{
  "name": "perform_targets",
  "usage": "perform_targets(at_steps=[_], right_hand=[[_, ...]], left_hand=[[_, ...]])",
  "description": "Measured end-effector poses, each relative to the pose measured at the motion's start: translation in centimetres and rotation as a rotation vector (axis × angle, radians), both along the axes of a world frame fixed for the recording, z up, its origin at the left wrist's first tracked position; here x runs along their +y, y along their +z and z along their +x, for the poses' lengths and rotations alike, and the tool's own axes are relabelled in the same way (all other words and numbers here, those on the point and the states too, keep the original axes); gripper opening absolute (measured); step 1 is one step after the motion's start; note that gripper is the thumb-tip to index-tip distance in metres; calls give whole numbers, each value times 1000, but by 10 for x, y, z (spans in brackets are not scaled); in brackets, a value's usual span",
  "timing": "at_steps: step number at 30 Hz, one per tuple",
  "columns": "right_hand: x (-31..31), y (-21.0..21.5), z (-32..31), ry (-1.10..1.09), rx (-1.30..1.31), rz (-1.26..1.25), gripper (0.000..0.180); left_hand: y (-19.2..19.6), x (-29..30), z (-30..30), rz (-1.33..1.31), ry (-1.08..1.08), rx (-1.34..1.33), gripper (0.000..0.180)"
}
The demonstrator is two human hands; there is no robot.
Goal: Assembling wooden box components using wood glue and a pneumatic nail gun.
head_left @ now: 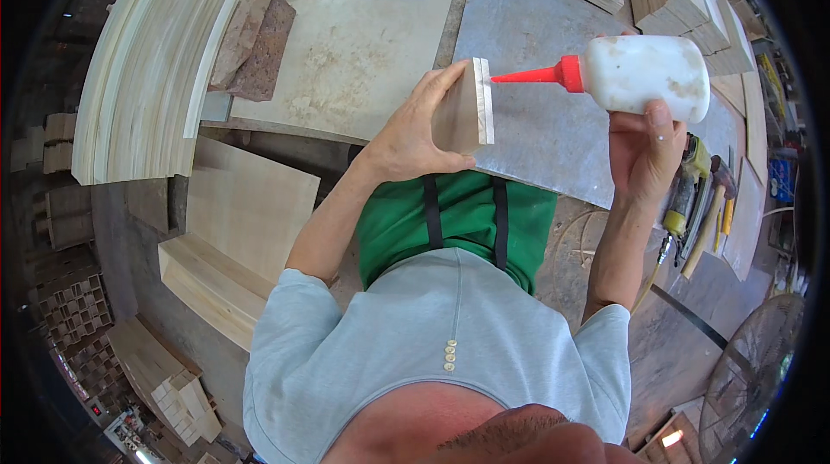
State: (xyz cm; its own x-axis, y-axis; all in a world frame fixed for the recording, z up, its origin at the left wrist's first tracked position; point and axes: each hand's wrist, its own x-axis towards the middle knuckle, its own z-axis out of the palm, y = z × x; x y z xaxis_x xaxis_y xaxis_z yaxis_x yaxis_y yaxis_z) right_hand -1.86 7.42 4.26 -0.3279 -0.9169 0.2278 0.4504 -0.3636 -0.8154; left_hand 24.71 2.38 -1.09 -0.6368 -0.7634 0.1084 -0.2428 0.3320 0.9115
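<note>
Over the near edge of the worktop (pixel 545 131), I am remotely viewing both hands at work and occupied. The left hand (pixel 413 131) is gripping a wooden piece (pixel 465 109) from its left side, thumb and fingers spread along it, and is presenting its pale edge to the right. The right hand (pixel 641 148) is grasping a white squeeze bottle (pixel 648 75), tipped onto its side, and is directing the red nozzle (pixel 529 76) at that edge, toward its far end. I am not able to tell whether the tip is touching or stopping just short.

On progress, I am judging the step to be under way but unfinished: bottle and piece are lining up, yet I am not making out any bead on the edge. Running the nozzle along the remaining edge is appearing outstanding. I am not confirming any finished piece. To the left, a tall stack of boards (pixel 147 57) is standing clear of both hands; near it, a rough brick (pixel 259 44) is lying on the worktop.
</note>
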Motion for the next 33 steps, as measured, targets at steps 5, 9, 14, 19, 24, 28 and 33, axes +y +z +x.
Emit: perform_targets(at_steps=[5, 9, 14, 19, 24, 28, 33], right_hand=[[3, 3, 16, -70, 0, 4, 51], [1, 0, 18, -103, 12, -10, 49], [0, -5, 19, -89, 29, -34, 48], [0, -6, 21, -101, 40, -50, 48], [0, -5, 23, -131, 43, -29, 45], [-1, -8, 21, -140, 33, -37, 41], [0, -10, 17, -144, 46, -11, 39]], left_hand=[[4, 5, -3, -104, 19, -75, 106], [5, 7, -2, -110, 24, -101, 106], [5, 9, -3, -125, 28, -99, 105], [4, 8, -4, -151, 18, -88, 105], [4, 9, -4, -152, 20, -92, 104], [1, 9, -6, -183, 21, -88, 104], [2, 9, -6, -197, 13, -97, 104]])
